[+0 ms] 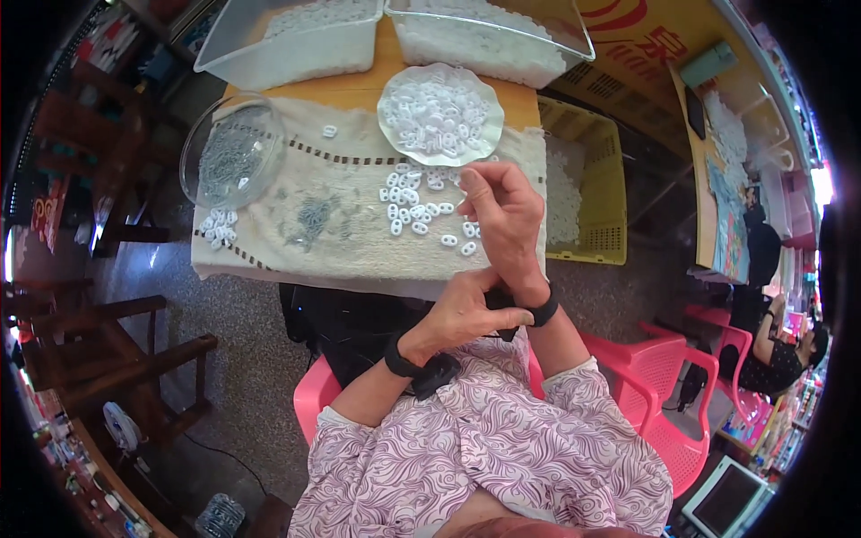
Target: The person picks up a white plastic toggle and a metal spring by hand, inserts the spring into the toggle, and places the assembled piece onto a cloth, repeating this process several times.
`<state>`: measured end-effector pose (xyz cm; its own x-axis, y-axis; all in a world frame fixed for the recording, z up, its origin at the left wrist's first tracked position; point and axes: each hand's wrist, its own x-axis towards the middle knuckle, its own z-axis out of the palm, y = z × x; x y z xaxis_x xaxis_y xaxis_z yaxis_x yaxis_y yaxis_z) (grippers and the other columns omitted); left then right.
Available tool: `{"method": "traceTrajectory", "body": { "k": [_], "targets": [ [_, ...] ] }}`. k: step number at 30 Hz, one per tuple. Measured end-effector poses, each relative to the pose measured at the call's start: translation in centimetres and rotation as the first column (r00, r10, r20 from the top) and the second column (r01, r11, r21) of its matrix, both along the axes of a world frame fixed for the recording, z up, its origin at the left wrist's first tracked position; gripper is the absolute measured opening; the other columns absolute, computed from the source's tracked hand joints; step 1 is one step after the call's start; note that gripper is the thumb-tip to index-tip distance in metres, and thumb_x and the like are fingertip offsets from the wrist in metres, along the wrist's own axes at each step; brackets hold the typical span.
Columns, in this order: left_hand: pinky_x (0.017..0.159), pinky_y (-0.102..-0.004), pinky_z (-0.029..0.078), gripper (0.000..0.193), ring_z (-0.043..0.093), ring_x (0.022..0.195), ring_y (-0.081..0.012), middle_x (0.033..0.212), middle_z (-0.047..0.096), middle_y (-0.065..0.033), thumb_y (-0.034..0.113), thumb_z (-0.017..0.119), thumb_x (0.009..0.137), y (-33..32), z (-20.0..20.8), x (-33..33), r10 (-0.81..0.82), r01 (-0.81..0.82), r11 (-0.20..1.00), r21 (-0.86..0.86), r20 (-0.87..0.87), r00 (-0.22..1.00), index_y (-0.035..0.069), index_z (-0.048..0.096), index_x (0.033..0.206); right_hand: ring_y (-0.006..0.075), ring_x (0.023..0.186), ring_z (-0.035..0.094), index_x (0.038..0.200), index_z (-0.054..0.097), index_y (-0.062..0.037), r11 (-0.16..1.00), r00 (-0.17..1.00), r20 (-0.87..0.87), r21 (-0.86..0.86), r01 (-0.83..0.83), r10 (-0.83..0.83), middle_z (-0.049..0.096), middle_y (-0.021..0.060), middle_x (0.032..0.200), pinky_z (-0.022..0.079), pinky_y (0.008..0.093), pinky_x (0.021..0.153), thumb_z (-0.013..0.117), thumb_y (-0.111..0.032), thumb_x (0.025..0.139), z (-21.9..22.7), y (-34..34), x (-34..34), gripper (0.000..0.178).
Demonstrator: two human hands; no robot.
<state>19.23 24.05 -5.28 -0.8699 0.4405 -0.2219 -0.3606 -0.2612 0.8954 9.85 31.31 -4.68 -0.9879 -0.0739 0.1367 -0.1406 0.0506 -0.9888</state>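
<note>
Right hand (502, 215): raised in the centre right of the frame, above the cloth's right edge; fingers curled, thumb and forefinger pinched together near the top, whatever they pinch is too small to make out.
Left hand (466, 309): just below, fingers wrapped around the right wrist at its black wristband (542, 311).
Loose white plastic links (414, 202): scattered on the cloth, just left of the right hand.
Cloth (296, 247): cream, covering the small table, centre of frame.
Scalloped glass dish (439, 112): upper centre, heaped with white links.
Round clear bowl (231, 151): upper left, holding small grey metal pieces.
Grey metal pieces (311, 218): small pile on the cloth, centre left.
Yellow crate (587, 184): right of the table.
</note>
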Motion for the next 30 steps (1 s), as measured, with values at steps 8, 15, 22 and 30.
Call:
{"method": "traceTrajectory", "body": {
  "k": [8,15,22,30],
  "targets": [
    [0.062,-0.0231,0.047,0.035,0.058,0.072,-0.0071,0.082,0.065,-0.0035,0.014,0.077,0.077,0.1,-1.1,0.4,-0.040,0.040,0.999,0.009,-0.046,0.998,-0.005,0.061,0.101,0.0203,0.061,0.060,0.086,0.062,-0.0018,0.898,0.770,-0.637,0.359,0.254,0.037,0.058,0.0112,0.074,0.045,0.0279,0.049,0.070,-0.004,0.081,-0.2,0.3,0.2,0.010],
    [0.066,-0.0241,0.048,0.033,0.058,0.074,-0.0082,0.083,0.062,-0.0021,0.014,0.072,0.082,0.8,-1.0,0.7,-0.002,-0.001,1.000,-0.022,-0.163,0.987,-0.003,0.058,0.107,0.0149,0.057,0.062,0.090,0.063,-0.0002,0.948,0.958,-0.286,0.310,0.076,0.017,0.060,0.0086,0.076,0.047,0.0268,0.051,0.066,-0.006,0.086,-0.7,1.2,0.1,0.008],
    [0.070,-0.0236,0.050,0.037,0.059,0.079,-0.0083,0.103,0.063,-0.0068,0.012,0.069,0.085,-0.4,-3.1,1.4,0.262,-0.338,0.930,-0.140,-0.391,0.882,-0.003,0.058,0.117,0.0202,0.068,0.063,0.094,0.065,-0.0006,0.844,0.971,-0.218,0.536,0.033,0.100,0.062,0.0116,0.083,0.049,0.0316,0.061,0.064,-0.005,0.083,-3.2,3.6,-1.8,0.012],
    [0.080,-0.0340,0.048,0.023,0.060,0.089,-0.0248,0.099,0.063,-0.0118,0.003,0.061,0.083,-7.3,-3.2,-3.1,0.302,-0.740,0.355,-0.571,-0.679,0.669,-0.002,0.063,0.105,0.0283,0.093,0.057,0.095,0.067,-0.0050,0.651,0.881,-0.414,0.737,0.178,0.227,0.064,0.0096,0.099,0.045,0.0369,0.080,0.062,-0.002,0.079,-4.1,3.9,-3.1,0.017]
  ]
}}
